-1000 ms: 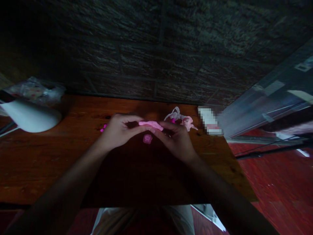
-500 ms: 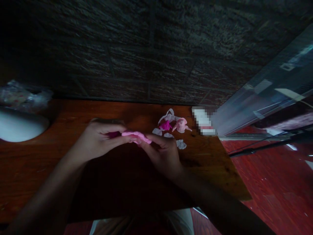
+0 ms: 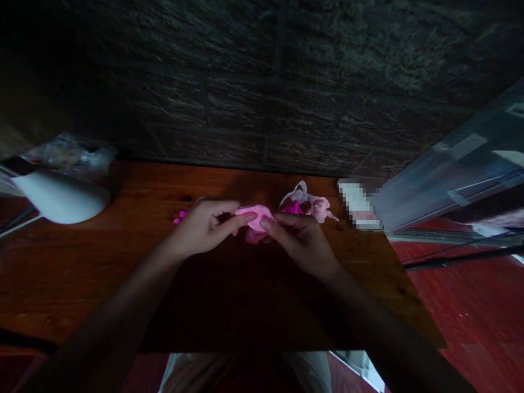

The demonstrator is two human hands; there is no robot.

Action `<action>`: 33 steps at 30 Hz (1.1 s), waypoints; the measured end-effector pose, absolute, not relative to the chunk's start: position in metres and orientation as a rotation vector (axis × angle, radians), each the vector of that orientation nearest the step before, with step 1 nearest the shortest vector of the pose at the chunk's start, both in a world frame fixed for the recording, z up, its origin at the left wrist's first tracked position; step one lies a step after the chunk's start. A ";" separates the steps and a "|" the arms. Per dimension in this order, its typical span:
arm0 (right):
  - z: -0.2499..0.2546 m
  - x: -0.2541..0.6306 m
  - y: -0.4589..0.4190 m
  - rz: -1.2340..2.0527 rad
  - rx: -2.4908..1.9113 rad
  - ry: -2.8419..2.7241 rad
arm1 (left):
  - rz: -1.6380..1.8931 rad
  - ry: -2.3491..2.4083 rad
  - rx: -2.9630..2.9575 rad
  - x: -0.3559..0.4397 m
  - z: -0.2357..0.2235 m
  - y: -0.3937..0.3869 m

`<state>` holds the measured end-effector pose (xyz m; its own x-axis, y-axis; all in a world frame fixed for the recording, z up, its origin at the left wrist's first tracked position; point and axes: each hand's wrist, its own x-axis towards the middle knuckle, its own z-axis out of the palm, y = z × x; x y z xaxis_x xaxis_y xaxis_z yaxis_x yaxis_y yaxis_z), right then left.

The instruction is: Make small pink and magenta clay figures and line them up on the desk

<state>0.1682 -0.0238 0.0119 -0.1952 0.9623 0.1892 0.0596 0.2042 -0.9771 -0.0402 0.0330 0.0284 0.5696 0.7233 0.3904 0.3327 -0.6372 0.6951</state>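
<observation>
Between both hands, over the wooden table [image 3: 102, 262], is a flattened pink piece of soft clay [image 3: 260, 214] with an uneven edge. My left hand [image 3: 200, 226] pinches its left side between thumb and fingers. On the right side, my right hand [image 3: 309, 243] grips it with the thumb pressed on its face. A paler pink fold hangs below it. Behind my right hand lie a magenta piece [image 3: 292, 207], a light pink lumpy shape [image 3: 320, 208] and a whitish looped strip [image 3: 302, 191]. A small magenta bit [image 3: 180, 216] shows beside my left hand.
A white rounded object [image 3: 65, 196] stands at the left, with a crumpled clear plastic bag [image 3: 77, 155] behind it. A pixelated white item [image 3: 359, 204] lies near the right edge. The dark stone wall [image 3: 229, 98] borders the back; a glass panel [image 3: 458, 164] rises at right.
The view has shifted left. The pink clay has turned from nearly edge-on to show its broad face, and both thumbs now press on it. Whitish flakes are now hidden behind my right hand.
</observation>
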 end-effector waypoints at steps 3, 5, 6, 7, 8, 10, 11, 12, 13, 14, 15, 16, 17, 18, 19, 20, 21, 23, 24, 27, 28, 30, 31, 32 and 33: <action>0.011 0.171 -0.022 1.065 -1.048 -1.520 | 0.976 0.827 2.236 -0.034 0.026 0.030; 0.011 0.172 -0.022 1.008 -1.059 -1.527 | 1.004 0.819 2.229 -0.031 0.024 0.029; 0.012 0.172 -0.022 0.988 -1.060 -1.534 | 1.009 0.815 2.227 -0.030 0.023 0.030; 0.013 0.173 -0.022 0.972 -1.059 -1.548 | 1.012 0.810 2.224 -0.030 0.022 0.030; 0.013 0.174 -0.022 0.956 -1.057 -1.571 | 1.018 0.807 2.219 -0.030 0.022 0.031; 0.014 0.177 -0.021 0.928 -1.060 -1.636 | 1.045 0.811 2.207 -0.031 0.021 0.032; 0.014 0.178 -0.020 0.920 -1.068 -1.669 | 1.062 0.817 2.204 -0.031 0.021 0.033; 0.013 0.179 -0.019 0.921 -1.077 -1.688 | 1.076 0.827 2.203 -0.031 0.022 0.033; 0.013 0.179 -0.018 0.935 -1.083 -1.689 | 1.089 0.835 2.209 -0.031 0.022 0.033; 0.012 0.179 -0.018 0.958 -1.079 -1.660 | 1.107 0.844 2.222 -0.031 0.023 0.032; 0.011 0.179 -0.017 0.991 -1.067 -1.609 | 1.120 0.852 2.248 -0.030 0.023 0.032; 0.010 0.177 -0.017 1.028 -1.049 -1.547 | 1.140 0.854 2.285 -0.030 0.022 0.031; 0.009 0.176 -0.017 1.065 -1.027 -1.489 | 1.162 0.851 2.331 -0.029 0.021 0.030; 0.008 0.175 -0.017 1.098 -1.008 -1.441 | 1.188 0.844 2.380 -0.028 0.020 0.029; 0.008 0.174 -0.016 1.123 -0.993 -1.407 | 1.215 0.833 2.424 -0.027 0.019 0.028; 0.007 0.173 -0.016 1.139 -0.986 -1.389 | 1.241 0.823 2.455 -0.026 0.018 0.027; 0.007 0.172 -0.016 1.143 -0.983 -1.383 | 1.268 0.818 2.469 -0.025 0.017 0.026; 0.007 0.172 -0.016 1.101 -0.982 -1.388 | 1.299 0.833 2.435 -0.023 0.015 0.025; 0.008 0.172 -0.016 1.063 -0.986 -1.400 | 1.290 0.841 2.395 -0.022 0.015 0.025; 0.009 0.172 -0.017 0.916 -0.995 -1.440 | 1.173 0.831 2.266 -0.022 0.014 0.026; 0.009 0.171 -0.017 0.879 -0.995 -1.444 | 1.133 0.823 2.240 -0.023 0.014 0.027; 0.008 0.170 -0.017 0.851 -0.991 -1.432 | 1.088 0.815 2.221 -0.023 0.014 0.028; 0.008 0.170 -0.017 0.861 -0.988 -1.416 | 1.081 0.808 2.223 -0.024 0.014 0.028; 0.007 0.170 -0.016 0.888 -0.989 -1.394 | 1.083 0.802 2.232 -0.024 0.014 0.029; 0.007 0.170 -0.015 0.929 -0.993 -1.369 | 1.097 0.796 2.246 -0.024 0.014 0.029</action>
<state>0.1698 -0.0155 0.0066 0.0066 0.9441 0.3296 0.0428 0.3291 -0.9433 -0.0239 0.0285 0.0140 0.5013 0.6927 0.5185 0.2780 -0.6964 0.6617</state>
